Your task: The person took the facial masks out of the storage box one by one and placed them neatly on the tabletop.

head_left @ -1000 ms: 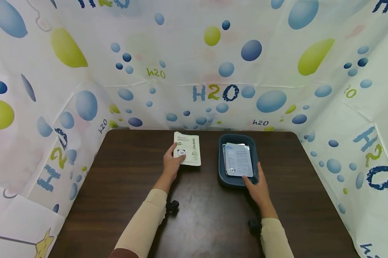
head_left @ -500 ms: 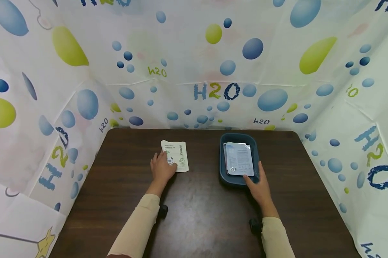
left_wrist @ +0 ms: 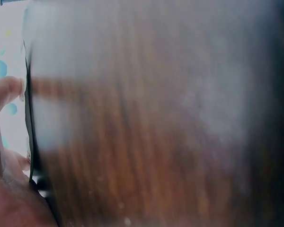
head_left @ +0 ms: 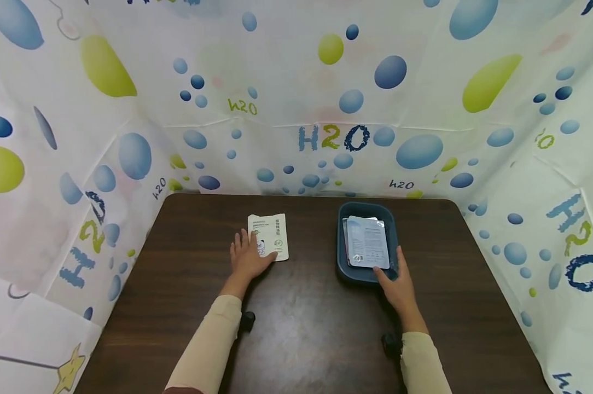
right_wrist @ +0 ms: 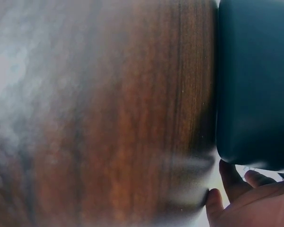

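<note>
Shifted leftward over the past second, a pale packet (head_left: 273,235) lies on the brown table (head_left: 311,317) beneath the left hand (head_left: 248,258), whose fingers have spread wide. The left thumb rests over the packet's near edge, while the other fingers fan across its left side and past it (whether they press down, I cannot tell from here). Most of the print shows between thumb and index finger. The right hand (head_left: 396,284) has stayed at the blue tub (head_left: 362,276), gripping its near corner, thumb at the rim, fingers outside along the right wall. Just beyond that thumb, sachets (head_left: 367,242) lie stacked in the tub. Past all the fingertips hangs an H2O-lettered curtain (head_left: 286,98).
</note>
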Demonstrator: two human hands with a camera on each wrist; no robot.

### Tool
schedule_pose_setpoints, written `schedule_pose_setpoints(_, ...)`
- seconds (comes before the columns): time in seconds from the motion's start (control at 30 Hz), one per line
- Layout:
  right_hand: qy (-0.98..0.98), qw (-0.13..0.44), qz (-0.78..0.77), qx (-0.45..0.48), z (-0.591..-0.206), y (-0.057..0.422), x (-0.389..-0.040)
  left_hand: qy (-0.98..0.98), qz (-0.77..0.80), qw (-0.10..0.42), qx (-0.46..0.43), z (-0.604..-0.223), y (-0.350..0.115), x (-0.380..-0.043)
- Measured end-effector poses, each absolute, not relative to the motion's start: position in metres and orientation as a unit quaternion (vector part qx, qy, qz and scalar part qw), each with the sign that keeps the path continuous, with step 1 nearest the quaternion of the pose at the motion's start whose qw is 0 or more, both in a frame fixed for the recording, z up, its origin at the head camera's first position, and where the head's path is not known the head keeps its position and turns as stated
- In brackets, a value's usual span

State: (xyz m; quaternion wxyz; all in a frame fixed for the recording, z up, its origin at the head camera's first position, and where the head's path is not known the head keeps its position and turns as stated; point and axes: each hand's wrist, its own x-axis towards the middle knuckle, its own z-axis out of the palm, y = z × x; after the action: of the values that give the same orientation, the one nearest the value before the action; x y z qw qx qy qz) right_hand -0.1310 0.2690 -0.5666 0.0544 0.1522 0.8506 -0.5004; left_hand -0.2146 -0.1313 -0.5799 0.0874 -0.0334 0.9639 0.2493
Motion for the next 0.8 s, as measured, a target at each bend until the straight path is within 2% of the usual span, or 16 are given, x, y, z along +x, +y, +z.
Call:
schedule_pose_setpoints(0.23, 0.853, 0.042, -0.500, 0.146, -0.570, 0.268, -0.132, 0.961, 0.256, 0.101, -0.039, -0.585, -0.133, -0.217)
schedule_pose_setpoints(0.5, 0.850, 0.048, -0.503, 0.150, -0.569, 0.270, -0.131, 0.955, 0.283, 0.074, -0.052, -0.580, -0.132, -0.218)
schedule_pose_setpoints(0.8, 0.844, 0.044, -0.514, 0.146, -0.569, 0.269, -0.131, 0.951, 0.292, 0.074, -0.065, -0.569, -0.131, -0.222)
